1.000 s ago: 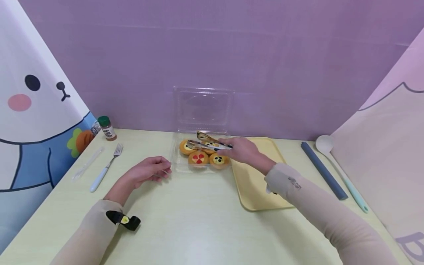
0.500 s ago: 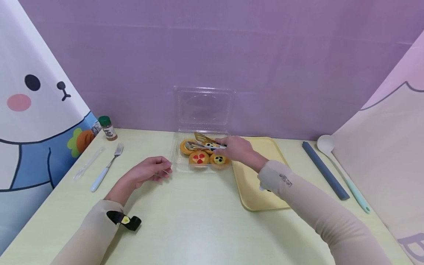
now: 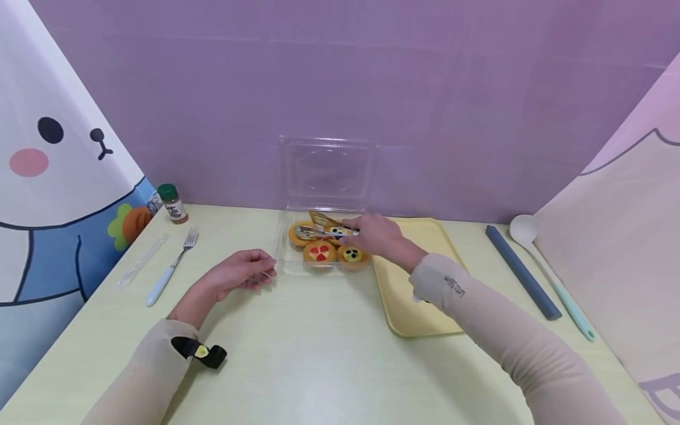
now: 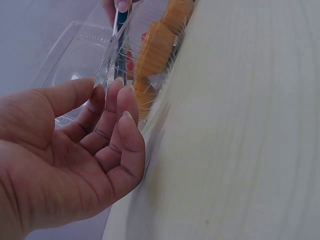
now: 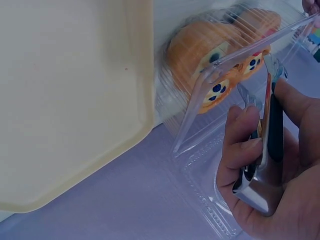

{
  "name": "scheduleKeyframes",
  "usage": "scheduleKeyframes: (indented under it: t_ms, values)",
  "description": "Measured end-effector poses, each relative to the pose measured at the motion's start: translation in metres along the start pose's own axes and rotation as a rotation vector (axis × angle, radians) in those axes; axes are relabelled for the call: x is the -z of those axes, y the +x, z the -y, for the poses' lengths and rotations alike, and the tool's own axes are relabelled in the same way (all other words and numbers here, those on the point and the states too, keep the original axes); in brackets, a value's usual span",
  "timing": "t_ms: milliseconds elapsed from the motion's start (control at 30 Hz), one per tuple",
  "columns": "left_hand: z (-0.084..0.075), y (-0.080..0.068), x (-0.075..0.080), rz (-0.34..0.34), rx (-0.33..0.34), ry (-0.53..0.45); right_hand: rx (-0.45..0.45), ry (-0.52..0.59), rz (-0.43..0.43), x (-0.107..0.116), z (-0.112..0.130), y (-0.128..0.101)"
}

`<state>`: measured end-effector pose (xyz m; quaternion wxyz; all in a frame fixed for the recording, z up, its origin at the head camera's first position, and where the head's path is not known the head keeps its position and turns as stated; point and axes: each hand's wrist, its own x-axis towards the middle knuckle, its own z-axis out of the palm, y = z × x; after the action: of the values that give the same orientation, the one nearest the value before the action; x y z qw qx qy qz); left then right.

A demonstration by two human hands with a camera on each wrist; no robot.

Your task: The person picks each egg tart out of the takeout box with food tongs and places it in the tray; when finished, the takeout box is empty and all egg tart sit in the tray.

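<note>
My right hand (image 3: 378,236) grips a pair of metal food tongs (image 5: 270,170) with dark handles. The tongs' ends lie over the back tarts in a clear plastic clamshell box (image 3: 287,260), one arm of the tongs on either side of the back right tart (image 5: 217,92), which has a dark paw pattern. In front sit a tart with red paw marks (image 3: 320,253) and another with dark ones (image 3: 353,255). At the box's left front corner, my left hand (image 4: 85,145) pinches the rim between thumb and index finger, its other fingers curled loosely below.
A yellow tray (image 3: 409,295) lies right of the box, under my right forearm. Farther right are a dark blue bar (image 3: 523,273) and a white spoon (image 3: 552,277). On the left are a fork (image 3: 171,268), a clear wrapped utensil (image 3: 142,262) and a green-capped jar (image 3: 173,204).
My right hand has moved slightly left with the tongs, bringing their ends farther over the back tarts. The left hand stays at the box's corner.
</note>
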<state>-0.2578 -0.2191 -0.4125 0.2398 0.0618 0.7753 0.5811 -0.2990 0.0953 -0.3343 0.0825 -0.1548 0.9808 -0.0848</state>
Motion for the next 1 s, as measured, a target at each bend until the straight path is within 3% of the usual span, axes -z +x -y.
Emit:
scheduleKeyframes:
  t_ms: [1000]
  values:
    - [0.0,0.0,0.0,-0.001,0.001,0.005,-0.03,-0.047,0.066,0.012,0.014,0.002]
